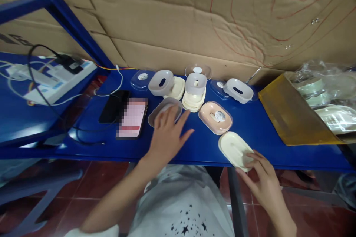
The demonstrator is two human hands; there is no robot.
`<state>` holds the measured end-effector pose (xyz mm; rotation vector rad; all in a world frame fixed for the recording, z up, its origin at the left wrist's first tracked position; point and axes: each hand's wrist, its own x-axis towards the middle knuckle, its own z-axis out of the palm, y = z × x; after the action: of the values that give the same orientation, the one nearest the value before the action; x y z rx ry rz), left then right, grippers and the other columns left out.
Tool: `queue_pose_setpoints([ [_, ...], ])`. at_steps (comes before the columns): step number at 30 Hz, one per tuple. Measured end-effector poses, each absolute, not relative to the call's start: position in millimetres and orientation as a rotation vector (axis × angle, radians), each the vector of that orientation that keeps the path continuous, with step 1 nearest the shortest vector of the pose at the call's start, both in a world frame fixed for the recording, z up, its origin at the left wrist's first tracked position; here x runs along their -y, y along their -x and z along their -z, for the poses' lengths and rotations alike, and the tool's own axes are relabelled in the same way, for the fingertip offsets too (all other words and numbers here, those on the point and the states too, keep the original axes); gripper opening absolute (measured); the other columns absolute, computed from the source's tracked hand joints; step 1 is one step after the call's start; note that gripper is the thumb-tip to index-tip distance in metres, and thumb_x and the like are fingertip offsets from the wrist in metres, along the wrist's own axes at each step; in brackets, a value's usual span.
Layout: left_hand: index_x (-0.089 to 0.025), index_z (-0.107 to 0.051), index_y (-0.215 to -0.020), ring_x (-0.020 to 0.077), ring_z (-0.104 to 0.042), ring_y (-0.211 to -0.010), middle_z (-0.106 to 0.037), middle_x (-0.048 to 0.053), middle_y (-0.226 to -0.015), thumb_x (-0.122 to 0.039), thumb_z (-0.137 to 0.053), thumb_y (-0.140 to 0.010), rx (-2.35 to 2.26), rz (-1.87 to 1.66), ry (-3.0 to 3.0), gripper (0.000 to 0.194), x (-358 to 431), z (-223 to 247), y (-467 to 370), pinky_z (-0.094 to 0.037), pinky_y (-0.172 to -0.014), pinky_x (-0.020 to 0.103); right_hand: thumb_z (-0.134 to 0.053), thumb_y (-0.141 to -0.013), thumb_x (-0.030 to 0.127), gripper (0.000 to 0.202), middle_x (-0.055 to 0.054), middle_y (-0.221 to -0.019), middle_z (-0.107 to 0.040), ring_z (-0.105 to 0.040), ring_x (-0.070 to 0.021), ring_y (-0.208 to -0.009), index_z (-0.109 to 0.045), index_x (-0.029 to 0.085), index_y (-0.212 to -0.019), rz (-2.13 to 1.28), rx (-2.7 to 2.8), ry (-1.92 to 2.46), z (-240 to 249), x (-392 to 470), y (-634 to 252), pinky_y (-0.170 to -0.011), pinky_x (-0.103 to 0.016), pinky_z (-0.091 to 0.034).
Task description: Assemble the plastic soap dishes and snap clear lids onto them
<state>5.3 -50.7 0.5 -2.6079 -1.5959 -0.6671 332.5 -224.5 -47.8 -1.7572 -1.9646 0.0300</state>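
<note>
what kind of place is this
Probably a small workshop or packing station: several plastic dishes laid out on a blue table, a box of similar pieces in clear plastic at the right, and a power strip at the left.

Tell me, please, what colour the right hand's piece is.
The oval piece is pale cream, shown in the head view.

Even, moderate light fell across my tabletop, leaving whitish glare toward its left end and sharp glints on the clear plastic bags. My hands looked slightly soft, the phone screen pixelated; wide-angle distortion stretched the dimmer edges.
</note>
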Motion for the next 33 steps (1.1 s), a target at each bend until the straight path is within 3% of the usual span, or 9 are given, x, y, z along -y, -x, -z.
queue_pose_setpoints([
  [4,-0.019,-0.067,-0.136,0.0401,-0.067,-0.128,-0.067,0.019,-0.145,-0.031,-0.065,-0.103,1.796,0.590,2.496,0.036,49.2,13.4,45.9,-0.053,-0.106,0.056,-0.069,-0.103,0.037,0.012,-0.008,-0.145,-0.068,-0.050,-0.0347,-0.152,-0.065,0.027,-0.107,-0.226,2.165,1.551,45.2,204.9,-294.7,-0.118,-0.064,-0.048],
  [7,-0.022,-0.073,-0.111,0.0337,-0.074,-0.117,-0.075,0.012,-0.133,-0.036,-0.062,-0.103,1.863,0.823,2.570,0.018,50.7,14.6,65.7,-0.058,-0.098,0.046,-0.065,-0.106,0.038,0.032,-0.007,-0.164,-0.054,-0.034,-0.0344,-0.162,-0.062,0.030,-0.136,-0.347,2.287,1.426,40.0,175.5,-266.2,-0.125,-0.067,-0.040],
  [15,-0.021,-0.067,-0.102,0.0156,-0.063,-0.072,-0.067,0.000,-0.080,-0.067,-0.063,-0.099,2.496,1.904,2.749,0.047,75.7,-20.7,55.1,-0.053,-0.069,0.025,-0.062,-0.107,0.033,0.086,-0.011,-0.180,-0.023,-0.027,-0.0366,-0.164,-0.009,0.037,-0.175,-0.233,2.165,1.329,30.4,124.2,-239.2,-0.127,-0.065,-0.038],
  [18,-0.021,-0.065,-0.105,0.0143,-0.061,-0.067,-0.062,-0.002,-0.077,-0.074,-0.064,-0.096,2.708,2.145,2.988,0.053,81.0,-10.9,36.4,-0.054,-0.064,0.026,-0.068,-0.104,0.035,0.092,-0.008,-0.183,-0.009,-0.024,-0.0405,-0.165,-0.009,0.041,-0.174,-0.194,2.171,1.263,27.4,130.5,-241.5,-0.124,-0.066,-0.042],
  [21,-0.024,-0.059,-0.131,0.0178,-0.068,-0.074,-0.067,0.001,-0.087,-0.072,-0.053,-0.104,2.761,2.041,3.073,0.056,86.0,3.4,26.0,-0.060,-0.068,0.031,-0.067,-0.105,0.034,0.078,-0.008,-0.181,-0.018,-0.034,-0.0386,-0.162,-0.026,0.043,-0.171,-0.279,2.159,1.317,25.1,143.1,-248.5,-0.119,-0.059,-0.051],
  [23,-0.026,-0.051,-0.149,0.0232,-0.073,-0.097,-0.072,0.009,-0.113,-0.066,-0.045,-0.110,2.450,1.800,3.106,0.056,91.2,10.6,26.5,-0.063,-0.084,0.039,-0.067,-0.105,0.036,0.070,-0.010,-0.178,-0.027,-0.042,-0.0378,-0.158,-0.035,0.041,-0.167,-0.318,2.142,1.382,26.7,151.9,-252.0,-0.116,-0.057,-0.054],
  [27,-0.032,-0.044,-0.160,0.0402,-0.054,-0.144,-0.049,0.017,-0.163,-0.069,-0.063,-0.100,1.613,1.121,3.135,0.073,105.3,22.5,34.7,-0.051,-0.115,0.062,-0.071,-0.102,0.049,0.066,-0.014,-0.170,-0.041,-0.050,-0.0432,-0.149,-0.044,0.037,-0.161,-0.278,2.171,1.536,37.8,165.5,-246.7,-0.111,-0.069,-0.053],
  [29,-0.034,-0.040,-0.164,0.0428,-0.050,-0.148,-0.043,0.017,-0.168,-0.069,-0.072,-0.094,1.403,0.898,3.179,0.085,111.8,29.7,37.3,-0.051,-0.116,0.065,-0.070,-0.101,0.050,0.064,-0.015,-0.169,-0.040,-0.046,-0.0455,-0.152,-0.046,0.036,-0.159,-0.236,2.148,1.575,43.9,169.7,-237.1,-0.111,-0.073,-0.050],
  [33,-0.033,-0.036,-0.165,0.0394,-0.044,-0.156,-0.032,0.018,-0.174,-0.042,-0.069,-0.104,1.357,0.824,3.148,0.070,116.8,42.7,42.0,-0.053,-0.116,0.061,-0.069,-0.102,0.043,0.055,-0.014,-0.174,-0.032,-0.034,-0.0450,-0.160,-0.049,0.032,-0.153,-0.183,2.080,1.542,49.2,170.5,-214.9,-0.116,-0.073,-0.048],
])
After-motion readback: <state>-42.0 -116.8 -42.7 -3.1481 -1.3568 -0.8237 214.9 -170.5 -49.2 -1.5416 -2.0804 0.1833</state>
